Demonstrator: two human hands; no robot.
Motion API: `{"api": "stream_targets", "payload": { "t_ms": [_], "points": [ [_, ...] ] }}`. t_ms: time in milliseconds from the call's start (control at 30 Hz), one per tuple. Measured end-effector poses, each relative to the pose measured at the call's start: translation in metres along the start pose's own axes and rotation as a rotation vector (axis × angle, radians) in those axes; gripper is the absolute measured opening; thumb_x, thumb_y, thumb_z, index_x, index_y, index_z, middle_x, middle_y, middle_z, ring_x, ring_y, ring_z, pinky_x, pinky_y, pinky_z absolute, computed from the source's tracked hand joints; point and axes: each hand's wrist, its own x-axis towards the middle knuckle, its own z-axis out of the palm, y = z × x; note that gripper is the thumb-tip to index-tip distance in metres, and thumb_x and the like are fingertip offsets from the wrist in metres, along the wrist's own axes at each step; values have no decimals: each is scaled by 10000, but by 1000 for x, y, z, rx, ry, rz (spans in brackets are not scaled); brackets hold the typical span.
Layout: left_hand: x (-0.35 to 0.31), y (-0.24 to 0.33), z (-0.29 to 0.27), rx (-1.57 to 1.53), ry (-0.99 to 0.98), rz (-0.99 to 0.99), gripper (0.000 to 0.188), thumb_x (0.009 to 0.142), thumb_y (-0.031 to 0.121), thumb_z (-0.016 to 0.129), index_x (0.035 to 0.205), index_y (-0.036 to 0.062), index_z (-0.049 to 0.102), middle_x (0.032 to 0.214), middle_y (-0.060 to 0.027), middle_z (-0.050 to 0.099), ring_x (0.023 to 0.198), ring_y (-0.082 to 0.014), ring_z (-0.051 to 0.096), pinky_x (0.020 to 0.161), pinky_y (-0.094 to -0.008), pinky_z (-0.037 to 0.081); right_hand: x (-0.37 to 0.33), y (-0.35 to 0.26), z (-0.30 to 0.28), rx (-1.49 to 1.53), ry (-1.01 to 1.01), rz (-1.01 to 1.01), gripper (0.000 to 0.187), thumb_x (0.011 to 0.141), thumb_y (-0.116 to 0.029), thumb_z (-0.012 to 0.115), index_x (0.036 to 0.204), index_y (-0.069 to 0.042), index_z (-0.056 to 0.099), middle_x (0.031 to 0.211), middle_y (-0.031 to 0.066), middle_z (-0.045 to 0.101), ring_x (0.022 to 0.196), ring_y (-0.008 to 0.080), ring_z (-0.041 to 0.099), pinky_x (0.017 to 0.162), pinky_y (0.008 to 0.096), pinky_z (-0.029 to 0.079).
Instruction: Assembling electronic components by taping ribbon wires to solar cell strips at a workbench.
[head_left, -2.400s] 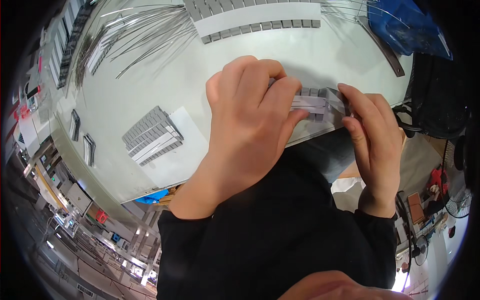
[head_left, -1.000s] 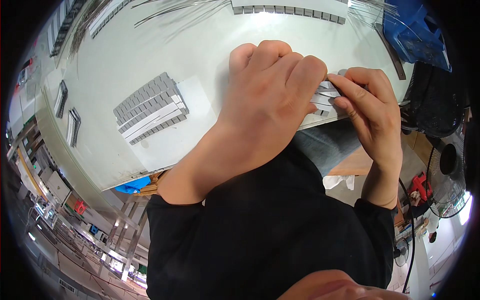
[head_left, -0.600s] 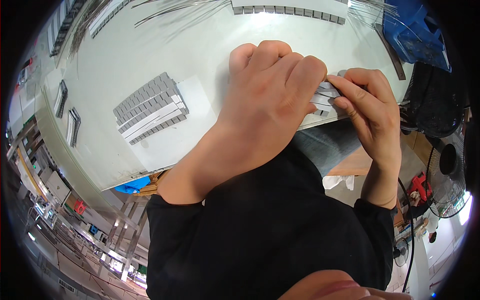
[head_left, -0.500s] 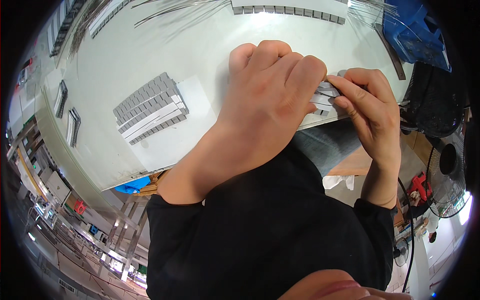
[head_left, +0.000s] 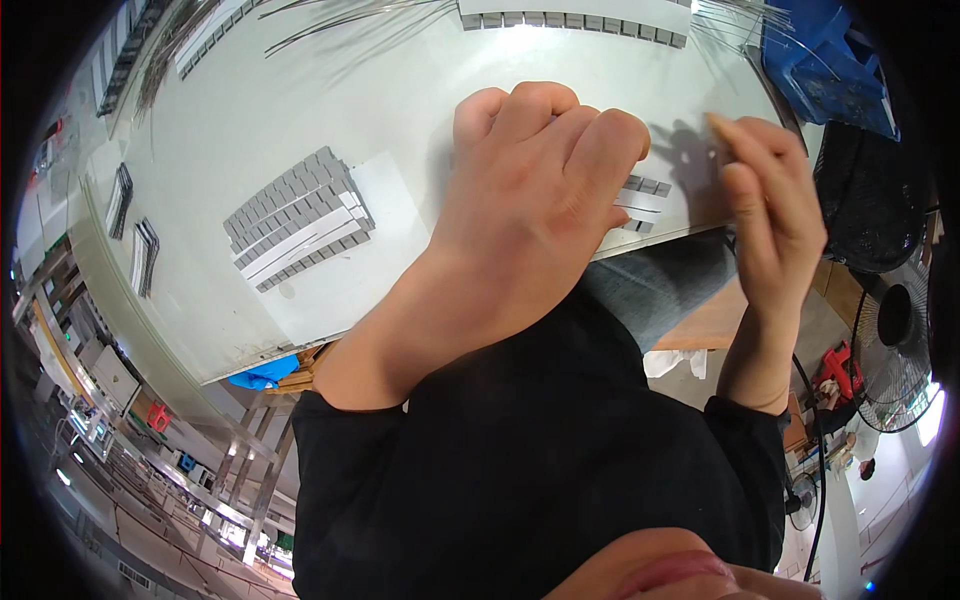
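My left hand point(head_left: 545, 185) is closed, knuckles up, over a white strip with rows of small grey blocks point(head_left: 643, 203). Only the strip's right end shows past the thumb, at the near edge of the table; the rest is hidden under the hand. To the right of it, my right hand point(head_left: 775, 210) hangs apart from the strip. Its thumb and index finger are spread, and I see nothing between them. At left, a stack of similar grey-block strips point(head_left: 300, 215) lies on a white sheet point(head_left: 395, 205).
Another block strip point(head_left: 575, 25) and thin wires point(head_left: 370, 15) lie along the far side of the white table point(head_left: 420, 90). Small bent dark pieces point(head_left: 147, 258) sit at left. A blue plastic stool point(head_left: 825, 70), a black seat point(head_left: 865, 200) and a fan point(head_left: 893, 325) stand at right.
My right hand has let go of the strip's right end and moved away to the right, its fingers parting. My left hand has stayed almost in place.
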Motion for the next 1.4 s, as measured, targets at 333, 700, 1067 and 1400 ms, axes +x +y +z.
{"api": "stream_targets", "payload": {
  "t_ms": [333,700,1067,1400],
  "points": [
    [-1,2,-1,3,1,32,458,691,73,852,1079,127,615,909,-1,616,1028,-239,577,977,-419,344,7,-26,-12,233,-270,316,223,879,-111,748,1076,-11,716,918,36,614,825,107,553,740,224,426],
    [-7,3,4,70,32,125,437,696,96,842,1069,131,616,958,4,618,1052,-248,571,995,-467,334,9,-25,1,280,-359,283,164,763,-12,671,925,9,684,795,37,551,717,110,515,637,265,398],
    [-21,7,-5,297,122,285,596,658,207,855,1227,165,686,1240,13,647,1254,-281,552,1143,-653,192,2,-33,-7,696,-251,564,122,921,-124,699,897,-7,672,746,-24,597,691,48,515,620,223,403],
    [-24,24,-14,36,76,282,576,727,126,819,1275,98,647,1235,-66,661,1176,-285,618,1136,-581,318,-6,-50,-21,1116,-146,623,308,1023,-287,613,996,9,694,700,-34,511,610,50,428,527,222,290]
  ]
}}
